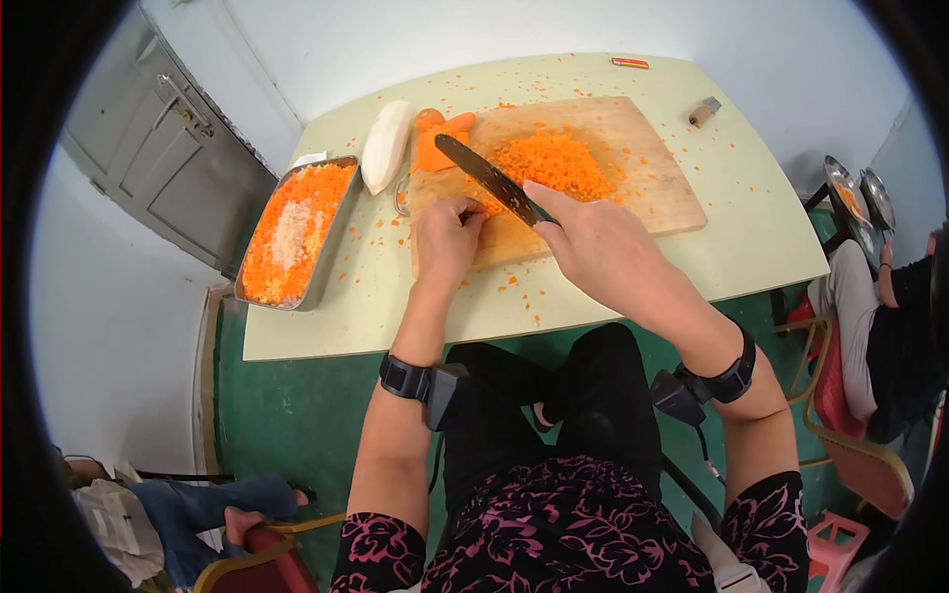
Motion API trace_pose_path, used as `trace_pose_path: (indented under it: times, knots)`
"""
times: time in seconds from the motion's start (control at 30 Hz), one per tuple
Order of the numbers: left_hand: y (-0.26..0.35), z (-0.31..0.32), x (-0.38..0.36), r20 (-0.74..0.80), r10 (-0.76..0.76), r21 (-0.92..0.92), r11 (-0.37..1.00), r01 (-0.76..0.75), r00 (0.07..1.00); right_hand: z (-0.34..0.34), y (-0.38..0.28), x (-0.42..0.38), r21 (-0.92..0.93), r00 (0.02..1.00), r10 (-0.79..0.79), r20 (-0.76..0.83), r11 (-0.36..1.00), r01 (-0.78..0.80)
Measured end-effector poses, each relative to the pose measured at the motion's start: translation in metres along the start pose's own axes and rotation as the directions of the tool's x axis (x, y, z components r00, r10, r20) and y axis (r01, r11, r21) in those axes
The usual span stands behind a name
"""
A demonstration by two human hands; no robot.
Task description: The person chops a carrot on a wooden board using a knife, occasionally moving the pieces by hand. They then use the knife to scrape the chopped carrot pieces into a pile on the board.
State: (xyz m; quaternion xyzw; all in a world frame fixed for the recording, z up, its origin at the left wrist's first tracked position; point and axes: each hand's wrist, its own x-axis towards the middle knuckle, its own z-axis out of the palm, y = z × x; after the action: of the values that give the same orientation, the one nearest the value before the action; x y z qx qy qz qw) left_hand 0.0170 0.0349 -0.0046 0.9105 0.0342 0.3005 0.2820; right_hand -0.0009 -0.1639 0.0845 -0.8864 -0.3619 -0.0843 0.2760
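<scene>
My right hand (pixel 603 242) is closed round the handle of a kitchen knife (pixel 484 178). The blade, speckled with orange bits, slants up and left over the wooden cutting board (pixel 657 188). My left hand (pixel 450 232) rests at the board's left part with fingers curled together close to the blade. Orange bits show by its fingertips; what it holds, if anything, is hidden. A heap of finely chopped carrot (pixel 554 163) lies beyond the knife. Carrot pieces (pixel 435 148) sit at the board's far left corner.
A metal tray (pixel 321 262) of chopped carrot with a pale heap on top stands left. Beside it lies a peeled white radish (pixel 388 143). A small red packet (pixel 630 62) and a short brown-handled tool (pixel 704 111) lie on the table (pixel 751 227). People sit on both sides.
</scene>
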Motion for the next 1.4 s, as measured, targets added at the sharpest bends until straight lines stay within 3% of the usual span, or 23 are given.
trace_pose_path:
  times: [0.13,0.33,0.43,0.63,0.73,0.9,1.0,1.1,1.2,1.3,1.4]
  knots:
    - [0.000,-0.001,0.001,0.032,-0.003,-0.025,1.000,0.004,0.999,0.019,0.004,-0.001,-0.063,0.995,0.034,0.091,0.998,-0.029]
    - [0.001,-0.001,0.000,0.012,0.052,-0.021,0.998,-0.052,0.999,0.010,-0.004,0.002,0.014,0.999,0.036,0.039,0.999,-0.036]
    - [0.004,-0.003,0.000,0.021,0.057,-0.048,0.997,-0.056,0.998,0.023,0.000,0.000,-0.084,0.995,0.040,0.092,0.996,-0.032]
    - [0.004,-0.003,-0.001,0.006,0.039,-0.036,0.999,-0.038,0.999,0.012,-0.006,0.004,0.022,0.998,0.051,0.037,0.998,-0.051]
    - [0.006,-0.005,0.000,0.021,0.032,-0.080,0.996,-0.031,0.999,0.026,0.001,0.003,-0.077,0.996,0.029,0.090,0.997,-0.022]
    - [0.000,-0.001,0.000,0.016,0.034,-0.043,0.999,-0.033,0.999,0.015,-0.005,0.004,-0.017,0.997,0.051,0.055,0.999,-0.050]
    - [0.003,0.001,-0.001,0.027,-0.079,-0.142,0.987,0.082,0.997,0.025,-0.001,0.001,-0.055,0.998,0.022,0.056,0.998,-0.019]
    - [-0.001,0.000,0.000,0.014,0.030,-0.080,0.996,-0.028,0.999,0.030,0.001,0.002,-0.049,0.999,0.023,0.024,0.999,-0.022]
    - [0.002,-0.002,-0.001,0.033,0.017,-0.051,0.999,-0.015,0.999,0.030,0.004,0.005,-0.015,1.000,0.012,0.007,1.000,-0.012]
    - [0.008,-0.002,-0.001,0.051,-0.091,-0.118,0.988,0.096,0.995,0.038,0.007,0.013,-0.023,1.000,0.005,0.025,1.000,-0.005]
    - [0.003,-0.003,-0.001,0.052,-0.034,-0.116,0.992,0.040,0.998,0.035,-0.002,0.016,-0.118,0.997,-0.008,0.075,0.993,0.017]
